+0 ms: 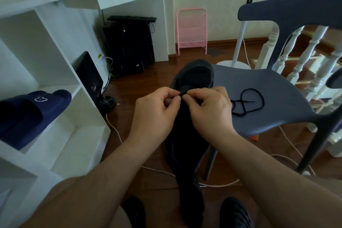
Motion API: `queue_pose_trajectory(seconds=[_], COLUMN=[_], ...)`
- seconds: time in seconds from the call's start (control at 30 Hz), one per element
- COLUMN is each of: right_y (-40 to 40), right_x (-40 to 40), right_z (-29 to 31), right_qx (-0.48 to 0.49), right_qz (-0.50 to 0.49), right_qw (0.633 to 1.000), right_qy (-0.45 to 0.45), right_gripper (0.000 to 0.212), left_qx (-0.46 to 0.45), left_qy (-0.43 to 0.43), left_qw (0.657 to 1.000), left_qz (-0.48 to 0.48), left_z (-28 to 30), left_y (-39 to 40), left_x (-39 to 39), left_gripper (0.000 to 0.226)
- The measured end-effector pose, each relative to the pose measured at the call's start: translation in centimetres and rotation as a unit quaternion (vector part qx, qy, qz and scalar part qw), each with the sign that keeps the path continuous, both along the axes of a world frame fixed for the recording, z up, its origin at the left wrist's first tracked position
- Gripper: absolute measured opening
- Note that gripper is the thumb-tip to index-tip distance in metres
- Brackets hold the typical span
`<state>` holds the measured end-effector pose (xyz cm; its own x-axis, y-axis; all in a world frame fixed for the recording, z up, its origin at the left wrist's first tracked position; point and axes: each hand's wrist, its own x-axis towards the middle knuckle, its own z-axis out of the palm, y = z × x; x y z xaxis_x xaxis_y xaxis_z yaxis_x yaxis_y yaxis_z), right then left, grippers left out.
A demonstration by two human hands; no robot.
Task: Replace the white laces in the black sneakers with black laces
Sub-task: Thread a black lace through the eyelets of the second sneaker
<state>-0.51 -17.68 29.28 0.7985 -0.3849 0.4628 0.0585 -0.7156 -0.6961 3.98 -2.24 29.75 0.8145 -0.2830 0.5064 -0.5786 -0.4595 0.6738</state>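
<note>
Black all over, the sneaker (192,79) sits in the middle, held up in front of the person, its far end by the near corner of a grey chair (273,98). It is so dark that its holes and seams are hard to see. The left hand (155,111) and the right hand (209,109) are close together on top of the sneaker, almost touching. Each one pinches a small black bit between thumb and finger; it looks like a lace, but it is too dark to be sure. A loose black lace (247,102) lies in loops on the chair seat, just beside the right hand and well back from the seat's front edge. A white shelf (61,98) stands close on the left with blue slippers (31,114) on it. Brown wood floor (140,79) shows between the shelf and the chair, and that gap is narrow. A white cord (114,129) runs across the floor under the arms. Two dark shoes (235,213) show at the bottom, on the floor. Behind, a pink rack (191,31) leans on the wall, and white stair posts (303,57) stand past the chair.
</note>
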Motion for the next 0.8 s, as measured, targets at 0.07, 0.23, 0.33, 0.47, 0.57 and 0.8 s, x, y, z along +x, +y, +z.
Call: queue_pose_trajectory(seconds=[0.07,0.23,0.33,0.47,0.57,0.8], right_y=[0.2,-0.4,-0.7,-1.2,-1.3,-1.4], right_x=[0.0,0.3,0.3,0.3,0.4,0.9], right_z=[-0.1,0.1,0.4,0.7,0.8,1.7], right_qx=[0.002,-0.02,-0.064,-0.163,-0.214,-0.243], right_qz=[0.006,-0.024,-0.034,-0.032,-0.034,-0.061], right_qw=[1.0,0.999,0.997,0.983,0.97,0.962], right_qy=[-0.001,-0.014,-0.021,-0.076,-0.107,-0.109], right_gripper=[0.014,0.01,0.01,0.011,0.014,0.037], left_qx=[0.0,0.006,0.006,-0.003,-0.001,-0.039], left_qy=[0.0,-0.021,-0.016,-0.013,-0.02,0.005], left_qw=[1.0,1.0,1.0,0.999,0.999,0.999], left_qz=[-0.003,-0.015,-0.021,-0.037,-0.036,-0.034], left_z=[-0.1,0.1,0.2,0.2,0.1,-0.1], left_y=[0.0,-0.2,-0.4,-0.3,0.0,0.7], left_x=[-0.1,-0.5,-0.5,-0.6,-0.6,0.1], left_gripper=[0.012,0.018,0.019,0.016,0.014,0.043])
